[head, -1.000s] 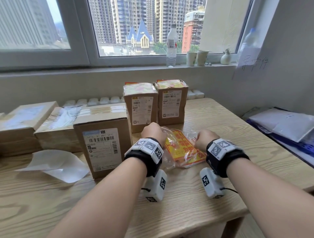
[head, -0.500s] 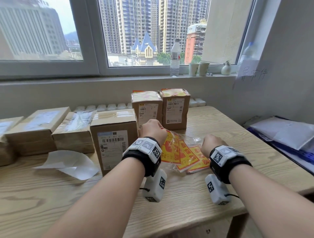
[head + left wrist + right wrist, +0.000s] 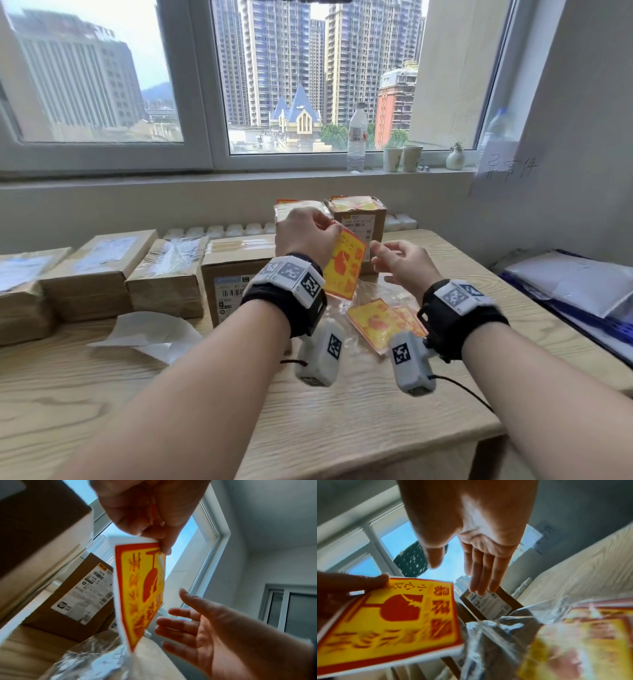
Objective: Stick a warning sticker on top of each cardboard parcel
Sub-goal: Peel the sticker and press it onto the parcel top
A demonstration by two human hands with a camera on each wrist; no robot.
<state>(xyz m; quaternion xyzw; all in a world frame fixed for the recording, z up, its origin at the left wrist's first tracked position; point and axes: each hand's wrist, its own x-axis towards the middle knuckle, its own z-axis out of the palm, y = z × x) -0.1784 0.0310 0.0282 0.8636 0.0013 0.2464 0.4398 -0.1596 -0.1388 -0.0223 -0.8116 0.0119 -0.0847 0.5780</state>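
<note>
My left hand pinches a yellow and red warning sticker by its top edge and holds it up above the table; the same sticker hangs from the fingers in the left wrist view. My right hand hovers just right of the sticker, fingers straight, holding nothing. More stickers lie in a clear plastic bag on the table. Several cardboard parcels stand in a row: a tall parcel behind my left wrist, and two rear parcels with stickers on top.
Flatter taped parcels sit at the left of the wooden table. White backing paper lies in front of them. Papers and a blue folder lie at the right. A bottle and cups stand on the windowsill.
My left hand has lifted one sticker out of the bag and raised it. My right hand has let go of the bag and risen beside the sticker. The camera has tilted up.
</note>
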